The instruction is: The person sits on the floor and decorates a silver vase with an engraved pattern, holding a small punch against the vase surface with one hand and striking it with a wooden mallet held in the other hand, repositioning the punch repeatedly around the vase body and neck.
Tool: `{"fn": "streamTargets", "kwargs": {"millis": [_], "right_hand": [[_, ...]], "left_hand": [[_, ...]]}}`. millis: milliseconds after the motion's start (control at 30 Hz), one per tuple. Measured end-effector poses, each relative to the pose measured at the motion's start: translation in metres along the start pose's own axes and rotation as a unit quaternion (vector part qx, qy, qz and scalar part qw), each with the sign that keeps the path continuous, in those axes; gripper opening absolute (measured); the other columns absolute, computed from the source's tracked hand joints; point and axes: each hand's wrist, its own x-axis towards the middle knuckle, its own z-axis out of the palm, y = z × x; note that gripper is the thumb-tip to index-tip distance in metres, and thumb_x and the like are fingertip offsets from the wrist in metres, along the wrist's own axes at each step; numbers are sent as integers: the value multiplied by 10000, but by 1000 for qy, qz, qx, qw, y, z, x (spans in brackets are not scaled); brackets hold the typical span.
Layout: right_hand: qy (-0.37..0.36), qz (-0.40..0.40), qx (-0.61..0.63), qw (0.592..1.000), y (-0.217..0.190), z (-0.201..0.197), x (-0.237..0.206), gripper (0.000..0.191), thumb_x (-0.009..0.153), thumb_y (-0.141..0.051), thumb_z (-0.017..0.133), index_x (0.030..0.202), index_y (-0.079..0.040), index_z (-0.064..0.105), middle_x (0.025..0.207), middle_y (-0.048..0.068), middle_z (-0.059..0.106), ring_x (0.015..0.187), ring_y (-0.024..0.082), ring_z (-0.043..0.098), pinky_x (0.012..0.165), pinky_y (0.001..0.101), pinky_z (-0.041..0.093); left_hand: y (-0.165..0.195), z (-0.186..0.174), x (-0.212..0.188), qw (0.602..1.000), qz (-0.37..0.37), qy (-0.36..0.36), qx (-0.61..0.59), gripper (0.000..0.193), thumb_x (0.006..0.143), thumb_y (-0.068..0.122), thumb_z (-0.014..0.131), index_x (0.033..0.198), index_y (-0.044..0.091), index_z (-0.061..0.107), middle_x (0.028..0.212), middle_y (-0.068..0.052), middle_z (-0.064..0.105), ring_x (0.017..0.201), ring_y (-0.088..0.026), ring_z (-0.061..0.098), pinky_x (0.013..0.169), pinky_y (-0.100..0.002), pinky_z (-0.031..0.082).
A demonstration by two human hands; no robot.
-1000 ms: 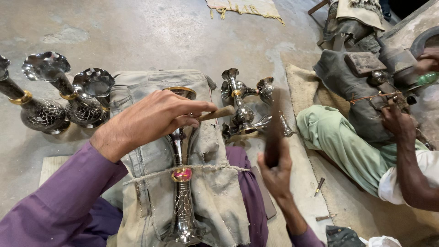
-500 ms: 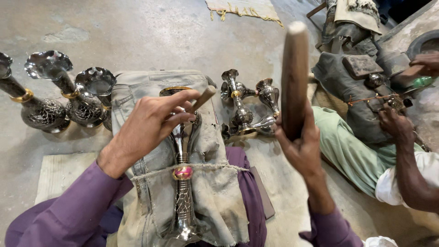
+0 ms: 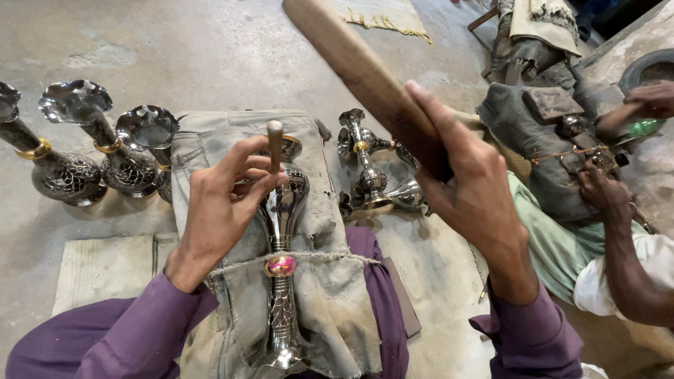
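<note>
No packages, labels, signs or screens show anywhere in the frame.
</note>
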Motion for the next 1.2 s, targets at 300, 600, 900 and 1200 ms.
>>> {"fn": "streamTargets", "kwargs": {"millis": [300,600,900,1200], "right_hand": [[87,138,559,813,-12,53,-74,505,805,74,732,1260,-6,528,955,66,638,845,171,697,737,317,629],[11,265,712,650,-47,146,-146,268,873,102,691,979,-46,494,926,100,620,881,215,719,865,396,657],[120,354,519,768,-9,142,-163,228,880,1,766,1022,-10,589,762,36,648,603,89,626,523,254,534],[97,309,373,869,-12,158,-170,196,877,-72,802,975,-22,639,723,14,690,610,73,645,544,237,536]], "left_hand": [[-5,-8,34,983,37,-181,13,382,938,107,690,1308,185,638,1013,-82,802,872,-190,812,736,-335,649],[4,3,58,926,117,-341,111,426,853,241,690,1278,257,697,902,8,814,667,-139,771,701,-376,644],[24,4,63,904,154,-356,179,391,906,204,676,1296,222,703,775,-99,774,623,-212,709,654,-443,579],[43,3,64,875,93,-417,230,467,881,229,673,1342,302,688,788,-76,768,625,-231,713,635,-441,584]]}}
